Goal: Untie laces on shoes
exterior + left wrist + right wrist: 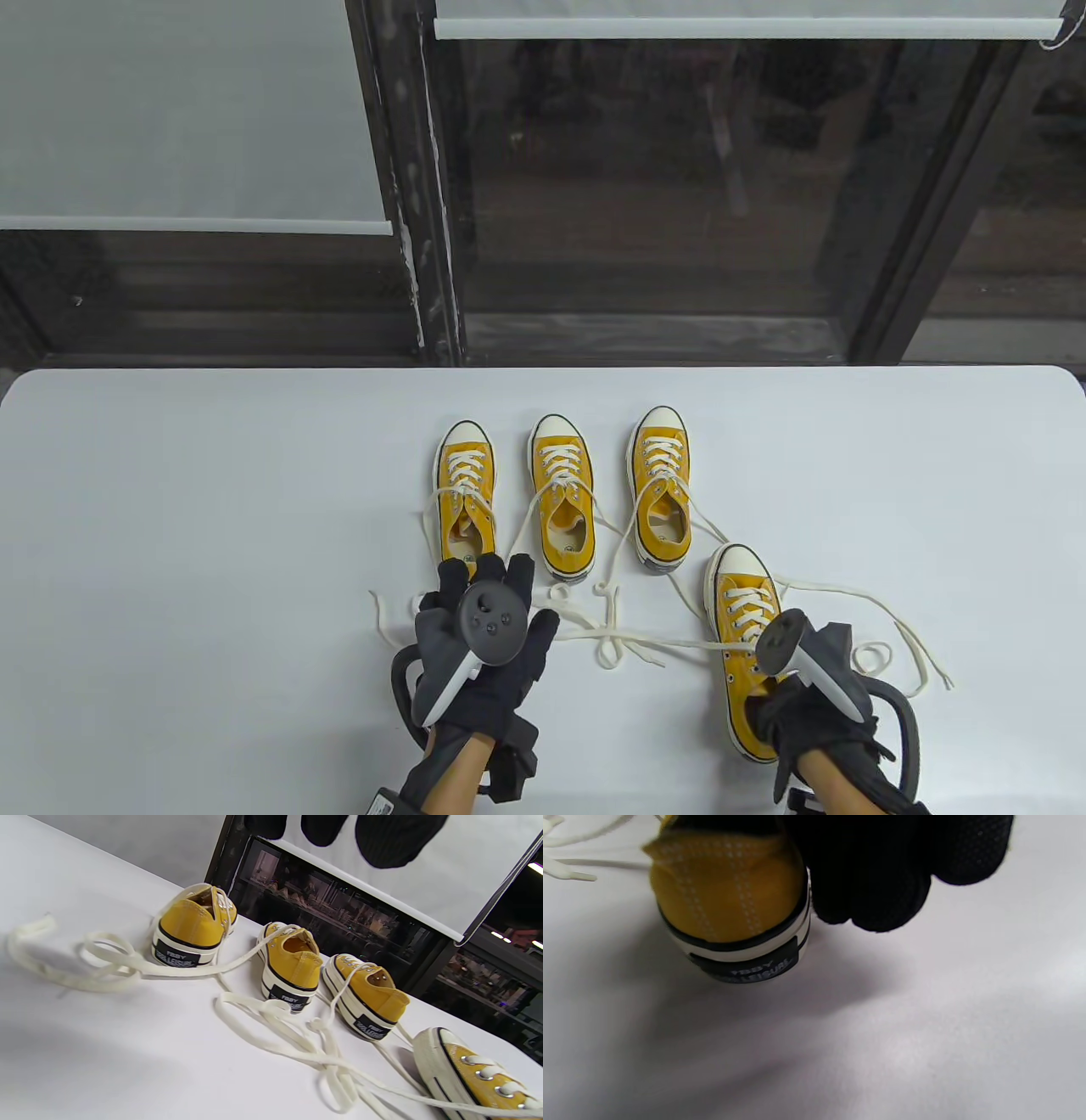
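Note:
Three yellow canvas shoes stand in a row, toes pointing away: the left shoe (466,492), the middle shoe (562,501) and the right shoe (660,488). A fourth yellow shoe (740,628) lies nearer, at the right. My right hand (776,709) grips its heel (729,891), gloved fingers (882,874) curled down its side. Loose white laces (611,637) trail from all the shoes across the table and cross in a tangle (297,1039). My left hand (492,594) hovers spread behind the left shoe's heel (186,929) and holds nothing.
The white table (212,509) ends at its far edge just beyond the shoes' toes. Behind it are a dark window frame (424,212) and white roller blinds (187,110). Lace ends (920,654) loop to the right of the near shoe.

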